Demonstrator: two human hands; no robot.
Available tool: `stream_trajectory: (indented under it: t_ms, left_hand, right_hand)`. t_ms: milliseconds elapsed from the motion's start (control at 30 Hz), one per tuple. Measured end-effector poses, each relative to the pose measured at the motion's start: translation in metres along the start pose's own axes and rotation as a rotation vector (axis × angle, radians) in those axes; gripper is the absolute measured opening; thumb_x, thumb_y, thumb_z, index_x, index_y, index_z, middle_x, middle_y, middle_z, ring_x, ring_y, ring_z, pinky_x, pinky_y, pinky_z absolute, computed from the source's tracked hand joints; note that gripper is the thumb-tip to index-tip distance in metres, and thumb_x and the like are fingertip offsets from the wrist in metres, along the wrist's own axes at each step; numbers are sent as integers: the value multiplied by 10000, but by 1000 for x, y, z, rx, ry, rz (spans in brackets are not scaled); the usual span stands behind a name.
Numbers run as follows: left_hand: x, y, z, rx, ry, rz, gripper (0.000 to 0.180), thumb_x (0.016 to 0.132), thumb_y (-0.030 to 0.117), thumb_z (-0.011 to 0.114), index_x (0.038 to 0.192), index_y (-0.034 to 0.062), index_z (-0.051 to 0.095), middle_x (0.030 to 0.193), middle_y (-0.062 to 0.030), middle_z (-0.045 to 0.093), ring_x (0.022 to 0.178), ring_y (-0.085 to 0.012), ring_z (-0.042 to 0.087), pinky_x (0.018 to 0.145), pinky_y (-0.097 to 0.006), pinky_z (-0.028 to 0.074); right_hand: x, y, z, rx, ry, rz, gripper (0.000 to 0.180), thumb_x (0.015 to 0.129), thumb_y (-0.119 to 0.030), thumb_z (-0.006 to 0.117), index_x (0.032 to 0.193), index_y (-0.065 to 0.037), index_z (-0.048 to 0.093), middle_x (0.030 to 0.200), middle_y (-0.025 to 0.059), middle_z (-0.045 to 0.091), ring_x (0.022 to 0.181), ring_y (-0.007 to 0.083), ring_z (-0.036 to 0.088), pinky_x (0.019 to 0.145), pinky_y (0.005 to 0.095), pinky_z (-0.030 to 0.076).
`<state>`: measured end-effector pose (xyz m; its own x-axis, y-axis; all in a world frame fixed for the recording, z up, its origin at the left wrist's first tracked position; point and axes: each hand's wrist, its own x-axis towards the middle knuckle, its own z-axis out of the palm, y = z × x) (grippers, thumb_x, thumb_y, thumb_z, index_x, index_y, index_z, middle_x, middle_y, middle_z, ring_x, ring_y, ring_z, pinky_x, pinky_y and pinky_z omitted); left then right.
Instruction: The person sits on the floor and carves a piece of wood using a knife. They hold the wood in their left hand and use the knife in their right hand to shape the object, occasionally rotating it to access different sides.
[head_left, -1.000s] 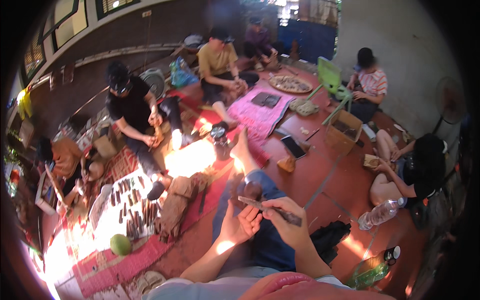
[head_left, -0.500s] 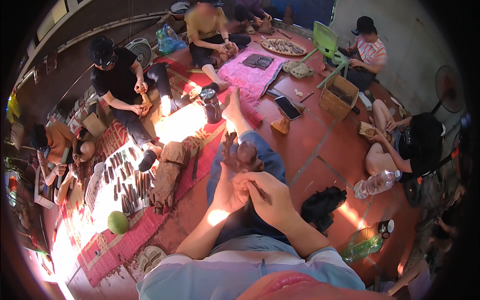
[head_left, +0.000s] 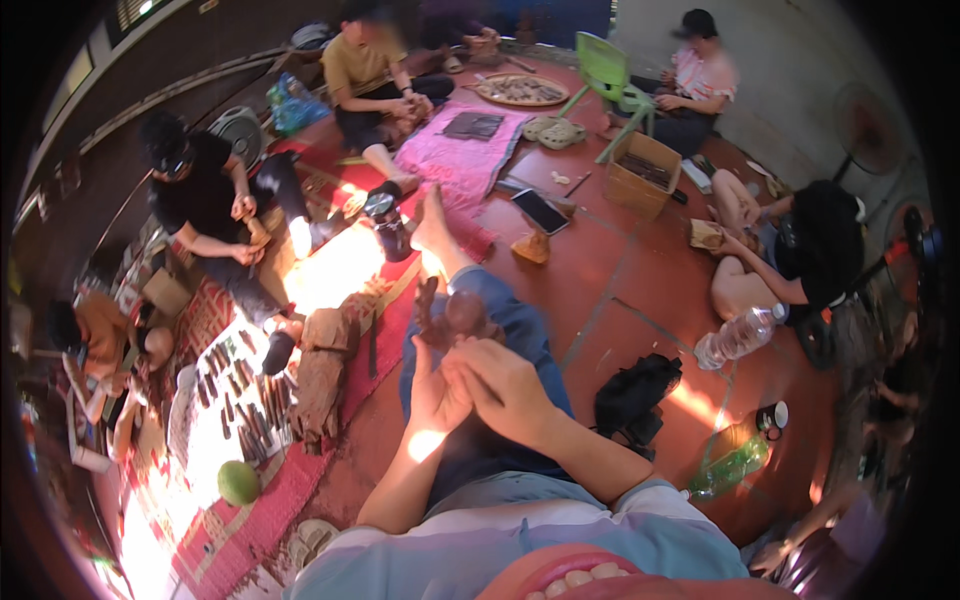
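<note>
A reddish-brown wood carving (head_left: 466,314) with a rounded knob and jagged side parts rests over my lap, between my legs. My left hand (head_left: 438,392) is closed at its near end, thumb pointing up along it. My right hand (head_left: 502,388) is closed too, its fingertips meeting the left hand just below the carving. A thin dark carving tool shows in the right fist half a second ago; now the hand's back mostly hides it.
Left lie a rough wood block (head_left: 322,385), rows of carving tools (head_left: 245,395) and a green round fruit (head_left: 238,483). A tumbler (head_left: 387,228) stands ahead. Rightward are a phone (head_left: 540,211), black bag (head_left: 635,395), plastic bottle (head_left: 740,337) and green bottle (head_left: 730,468). Several people sit around.
The whole view has shifted, so the surroundings sit a little further left. My right hand has turned, covering the tool's shaft. Both hands stay together at the carving.
</note>
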<state>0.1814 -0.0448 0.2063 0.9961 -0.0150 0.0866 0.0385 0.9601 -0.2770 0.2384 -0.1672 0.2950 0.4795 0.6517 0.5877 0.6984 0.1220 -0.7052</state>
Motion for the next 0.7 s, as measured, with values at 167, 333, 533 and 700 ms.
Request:
stream_trajectory:
  t_ms: [167, 333, 533, 700]
  left_hand:
    - [-14, 9, 6, 6, -141, -6, 549, 840, 541, 540, 1115, 69, 490, 1039, -22, 558, 959, -144, 556, 805, -349, 489]
    - [-4, -2, 11, -32, -159, 173, 457, 896, 442, 519, 1156, 67, 484, 1132, -28, 530, 1083, -130, 484, 910, -350, 410]
    - [-1, 1, 6, 242, -41, 159, 431, 903, 426, 514, 1148, 72, 489, 1130, -26, 532, 1080, -131, 486, 920, -345, 403]
    - [-5, 5, 5, 329, -11, 191, 410, 908, 413, 511, 1140, 75, 494, 1129, -25, 535, 1078, -131, 488, 927, -341, 397]
  right_hand:
    - [-6, 7, 12, 98, 23, 15, 270, 749, -124, 575, 1016, -84, 568, 967, 110, 579, 957, 309, 561, 816, 394, 452]
    - [-6, 16, 29, 0, 92, 130, 253, 690, -92, 610, 940, -63, 579, 919, 111, 601, 921, 302, 574, 778, 397, 451]
    - [-9, -2, 17, 12, 112, 138, 154, 740, -117, 596, 879, -48, 595, 888, 115, 616, 895, 289, 586, 769, 386, 459]
    - [-10, 1, 16, 92, 87, 147, 166, 719, -76, 574, 879, -39, 596, 894, 140, 615, 886, 305, 586, 755, 388, 462]
